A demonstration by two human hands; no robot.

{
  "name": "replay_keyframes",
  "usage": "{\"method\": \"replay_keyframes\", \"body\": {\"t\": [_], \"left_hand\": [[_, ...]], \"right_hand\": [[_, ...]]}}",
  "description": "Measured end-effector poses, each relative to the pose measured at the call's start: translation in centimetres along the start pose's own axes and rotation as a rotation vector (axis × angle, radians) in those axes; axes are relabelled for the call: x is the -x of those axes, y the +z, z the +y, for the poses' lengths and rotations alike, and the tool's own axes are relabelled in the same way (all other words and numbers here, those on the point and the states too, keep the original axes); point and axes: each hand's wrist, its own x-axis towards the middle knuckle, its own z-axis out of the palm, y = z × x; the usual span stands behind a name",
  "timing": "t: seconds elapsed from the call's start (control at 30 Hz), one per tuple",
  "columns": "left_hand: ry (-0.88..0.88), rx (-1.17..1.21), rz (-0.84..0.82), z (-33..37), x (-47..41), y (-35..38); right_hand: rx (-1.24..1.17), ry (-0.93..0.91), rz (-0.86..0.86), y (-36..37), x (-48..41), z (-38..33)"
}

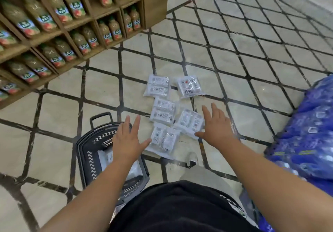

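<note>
Several white plastic packets lie flat on the tiled floor in front of me: one at the far left (157, 86), one at the far right (189, 86), one in the middle (163, 112), and two nearer ones (190, 121) (163, 139). My left hand (126, 140) hovers with straight spread fingers over the rim of a black shopping basket (90, 161), its thumb close to the nearest packet. My right hand (215, 125) is spread flat beside the right near packet, holding nothing. A white packet (106, 158) lies inside the basket.
Wooden shelf cubbies (75, 24) filled with juice bottles stand at the upper left. A blue shrink-wrapped pack of bottles (310, 138) sits at the right. My shoe (191, 158) and black clothing (180, 208) are below the packets. Tiled floor stretches beyond.
</note>
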Motion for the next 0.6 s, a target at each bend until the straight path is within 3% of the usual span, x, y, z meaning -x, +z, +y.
{"method": "replay_keyframes", "body": {"t": [0.2, 0.47, 0.6], "left_hand": [[-0.115, 0.008, -0.04, 2.6, -5.0, 2.7], [-0.492, 0.252, 0.044, 8.6, -11.5, 9.3], [-0.535, 0.281, -0.024, 8.7, -14.7, 16.8]], "right_hand": [[0.028, -0.128, -0.105, 2.6, -5.5, 2.9], [0.147, -0.507, -0.322, 8.2, -16.9, 5.7], [0.07, -0.495, -0.357, 14.8, -23.0, 5.0]]}}
